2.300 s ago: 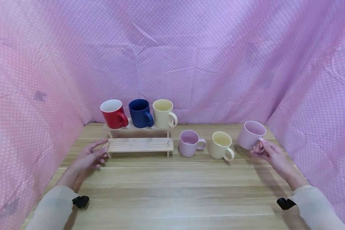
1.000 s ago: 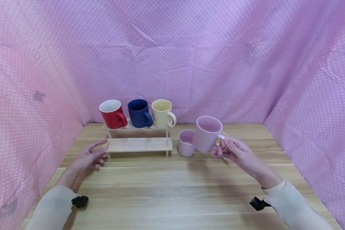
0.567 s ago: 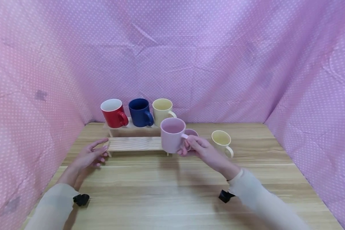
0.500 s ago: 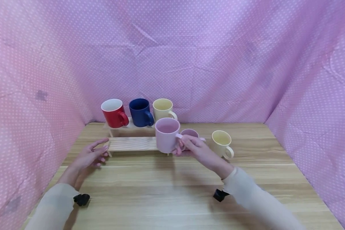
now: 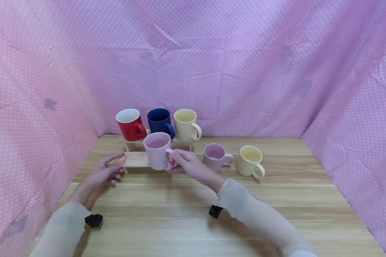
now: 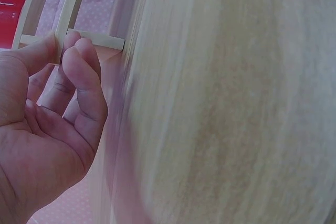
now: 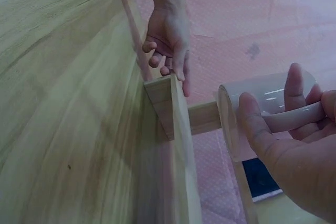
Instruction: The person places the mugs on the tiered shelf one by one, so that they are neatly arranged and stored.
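Note:
My right hand (image 5: 191,165) grips a light pink mug (image 5: 156,156) by its handle. The mug hangs upright in front of the blue mug (image 5: 158,121), and in the right wrist view a gap shows between its base and the lower board (image 7: 184,145) of a two-step wooden rack. At the rack's left end, my left hand (image 5: 103,173) pinches the lower board (image 5: 135,159) between thumb and fingers, seen closely in the left wrist view. On the upper step stand a red mug (image 5: 130,128), the blue mug and a pale yellow mug (image 5: 184,126).
Right of the rack, a second pink mug (image 5: 213,159) and another yellow mug (image 5: 247,162) stand on the wooden table (image 5: 167,228), handles to the right. Pink dotted cloth (image 5: 212,71) hangs behind and along both sides. My right forearm crosses the table's front.
From the table's far right, my right hand has carried the pink mug leftward, past the other pink mug, to over the lower board. My left hand has stayed at the rack's end.

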`<state>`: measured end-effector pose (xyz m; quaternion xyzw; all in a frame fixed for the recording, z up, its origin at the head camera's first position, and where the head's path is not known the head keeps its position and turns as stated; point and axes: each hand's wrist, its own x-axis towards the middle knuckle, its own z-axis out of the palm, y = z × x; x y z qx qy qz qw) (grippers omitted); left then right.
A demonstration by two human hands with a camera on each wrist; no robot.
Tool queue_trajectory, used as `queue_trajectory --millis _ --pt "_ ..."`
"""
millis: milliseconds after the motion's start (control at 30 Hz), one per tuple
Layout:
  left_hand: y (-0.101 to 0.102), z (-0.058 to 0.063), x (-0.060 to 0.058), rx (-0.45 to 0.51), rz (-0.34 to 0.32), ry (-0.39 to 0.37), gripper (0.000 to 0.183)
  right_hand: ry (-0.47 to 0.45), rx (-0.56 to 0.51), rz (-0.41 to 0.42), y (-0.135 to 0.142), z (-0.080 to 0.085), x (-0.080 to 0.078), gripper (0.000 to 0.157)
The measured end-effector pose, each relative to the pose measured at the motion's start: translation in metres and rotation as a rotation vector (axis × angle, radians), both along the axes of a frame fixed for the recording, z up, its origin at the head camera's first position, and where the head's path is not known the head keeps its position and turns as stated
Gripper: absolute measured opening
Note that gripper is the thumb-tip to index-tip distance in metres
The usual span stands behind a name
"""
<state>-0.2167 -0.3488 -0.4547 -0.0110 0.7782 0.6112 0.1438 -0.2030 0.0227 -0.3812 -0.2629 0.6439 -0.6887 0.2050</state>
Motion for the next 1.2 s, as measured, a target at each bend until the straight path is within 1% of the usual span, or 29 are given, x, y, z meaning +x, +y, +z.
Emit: queue_trajectory --millis 200,400,533,767,833,1067,1200 --pt "0.001 -0.001 0.0 -0.001 0.0 -0.003 0.069 -0.021 0.027 -0.009 -0.03 -0.012 -0.004 0.034" --pt "0.002 0.001 0.001 0.004 -0.002 -0.005 0.069 0.004 0.029 -0.028 -0.059 -0.024 -0.007 0.032" --pt "0.003 0.002 0.002 -0.001 0.01 -0.008 0.068 0.01 0.047 -0.04 -0.073 -0.031 -0.009 0.032" --pt "0.004 0.004 0.002 -0.024 0.017 -0.012 0.069 0.005 0.054 -0.061 -0.089 -0.037 -0.013 0.031" --pt "0.004 0.004 0.002 -0.021 0.019 -0.015 0.068 0.012 0.054 -0.08 -0.092 -0.039 -0.014 0.033" --pt "0.003 0.001 0.002 -0.024 0.013 -0.014 0.067 0.047 0.122 -0.15 -0.102 -0.045 -0.015 0.032" --pt "0.002 -0.001 0.001 -0.011 0.01 -0.005 0.064 0.036 0.127 -0.167 -0.104 -0.047 -0.014 0.032"
